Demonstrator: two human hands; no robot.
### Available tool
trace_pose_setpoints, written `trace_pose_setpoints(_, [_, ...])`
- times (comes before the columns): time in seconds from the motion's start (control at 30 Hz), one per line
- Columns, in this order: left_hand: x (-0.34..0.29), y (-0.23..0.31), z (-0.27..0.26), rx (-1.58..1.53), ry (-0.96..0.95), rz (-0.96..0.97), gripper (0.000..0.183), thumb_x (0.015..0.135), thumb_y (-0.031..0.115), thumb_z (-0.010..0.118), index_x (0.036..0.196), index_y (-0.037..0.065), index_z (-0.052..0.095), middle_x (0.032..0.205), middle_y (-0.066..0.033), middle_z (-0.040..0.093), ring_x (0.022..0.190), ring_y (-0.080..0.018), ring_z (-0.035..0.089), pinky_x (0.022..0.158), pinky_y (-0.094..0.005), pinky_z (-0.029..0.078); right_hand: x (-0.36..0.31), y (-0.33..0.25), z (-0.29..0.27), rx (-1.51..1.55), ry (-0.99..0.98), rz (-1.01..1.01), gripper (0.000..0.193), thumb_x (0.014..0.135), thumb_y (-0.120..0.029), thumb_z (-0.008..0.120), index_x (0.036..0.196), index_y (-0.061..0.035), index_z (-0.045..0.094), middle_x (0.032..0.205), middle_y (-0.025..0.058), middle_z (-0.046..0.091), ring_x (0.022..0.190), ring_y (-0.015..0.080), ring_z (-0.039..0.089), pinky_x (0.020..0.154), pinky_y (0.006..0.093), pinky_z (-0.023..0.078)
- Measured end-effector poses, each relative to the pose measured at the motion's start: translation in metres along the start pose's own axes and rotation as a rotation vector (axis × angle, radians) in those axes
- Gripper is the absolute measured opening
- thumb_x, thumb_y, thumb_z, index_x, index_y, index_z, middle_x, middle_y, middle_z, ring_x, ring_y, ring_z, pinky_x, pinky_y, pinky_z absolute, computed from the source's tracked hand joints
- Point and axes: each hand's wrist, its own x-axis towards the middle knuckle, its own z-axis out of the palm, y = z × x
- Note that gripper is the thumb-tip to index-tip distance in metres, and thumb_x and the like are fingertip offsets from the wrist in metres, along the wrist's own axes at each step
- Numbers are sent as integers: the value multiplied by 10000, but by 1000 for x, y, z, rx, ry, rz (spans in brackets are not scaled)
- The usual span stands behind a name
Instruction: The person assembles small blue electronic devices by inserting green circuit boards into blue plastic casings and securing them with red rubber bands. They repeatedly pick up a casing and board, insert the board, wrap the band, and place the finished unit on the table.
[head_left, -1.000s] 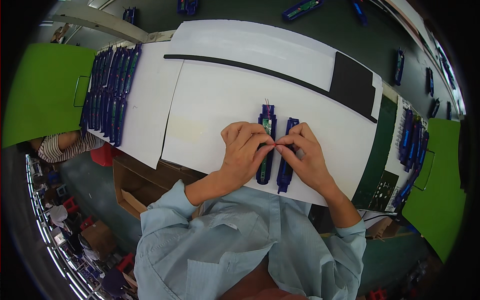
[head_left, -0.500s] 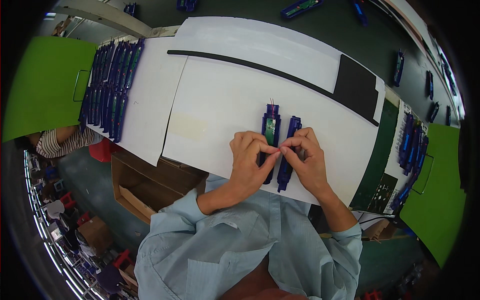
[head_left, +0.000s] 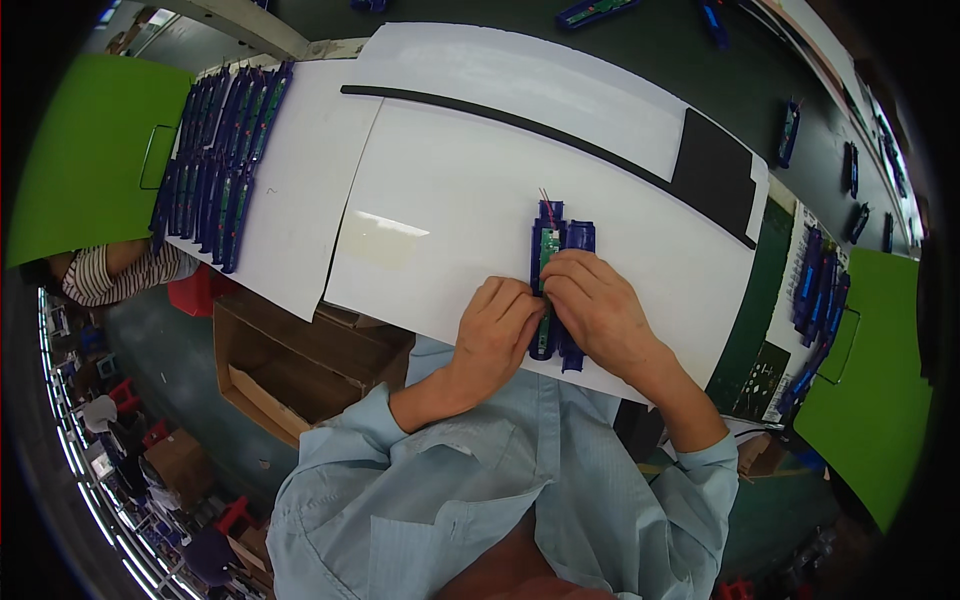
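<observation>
A long dark-blue plastic housing with a green circuit board (head_left: pixel 549 242) lies lengthwise in front of me, thin red wires rising from its far end. Close against its right side is a second narrow blue plastic piece (head_left: pixel 581 236). My left hand (head_left: pixel 494 328) comes from the left, its fingers pinched together at the middle of the board. From the right, my right hand (head_left: pixel 602 312) reaches across the second piece, its bent fingertips pressed to the same spot on the board. The fingers hide whatever sits between them.
The pair lies on a white work surface (head_left: pixel 450 270) with a black strip (head_left: pixel 520 122) across it. Rows of similar blue housings (head_left: pixel 225 165) stand at left, more (head_left: pixel 815 285) at right. A cardboard box (head_left: pixel 300 365) is below left; a person's striped sleeve (head_left: pixel 105 275) shows at far left.
The two blue pieces have come closer together. Both hands moved from pinching a small red bit between the pieces to over the board, my right hand crossing left over the second piece.
</observation>
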Motion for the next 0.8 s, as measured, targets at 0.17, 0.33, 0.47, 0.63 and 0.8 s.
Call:
trace_pose_setpoints(0.17, [-3, 2, 1, 13, 2, 63, 219, 814, -68, 773, 1003, -3, 682, 987, -135, 632, 926, -330, 611, 793, -431, 512, 2, -6, -5, -5, -48, 30, 203, 827, -31, 732, 1020, 6, 683, 1123, 95, 676, 1140, 282, 653, 948, 388, 570])
trace_pose_setpoints(0.33, [-5, -2, 0, 29, -13, 105, 227, 807, -63, 770, 1007, -10, 679, 998, -139, 627, 934, -331, 616, 815, -422, 516, 9, -9, -10, 13, -93, 42, 149, 829, -20, 726, 968, 8, 684, 1119, 92, 676, 1119, 281, 654, 931, 378, 571])
trace_pose_setpoints(0.47, [-7, -8, -1, 30, -38, 140, 231, 815, -59, 768, 1025, -10, 684, 1014, -138, 627, 950, -330, 618, 816, -422, 514, 11, -10, -12, 32, -115, 63, 106, 838, -14, 724, 935, 6, 687, 1118, 94, 675, 1112, 284, 649, 927, 371, 566])
trace_pose_setpoints(0.63, [-18, -2, -3, -16, 15, 135, 284, 825, 66, 830, 1083, 25, 720, 1092, -118, 647, 1051, -316, 640, 949, -454, 534, 14, -8, -18, 97, -158, 131, 59, 861, -10, 730, 905, -7, 691, 1119, 94, 651, 1106, 288, 618, 941, 383, 542])
trace_pose_setpoints(0.8, [-46, -5, -1, 63, -54, 233, 442, 773, 211, 890, 1168, 62, 758, 1226, -87, 665, 1217, -307, 645, 1107, -540, 504, 15, -7, -24, 119, -233, 190, 55, 876, -27, 754, 877, -13, 701, 1134, 95, 612, 1114, 294, 582, 968, 392, 512])
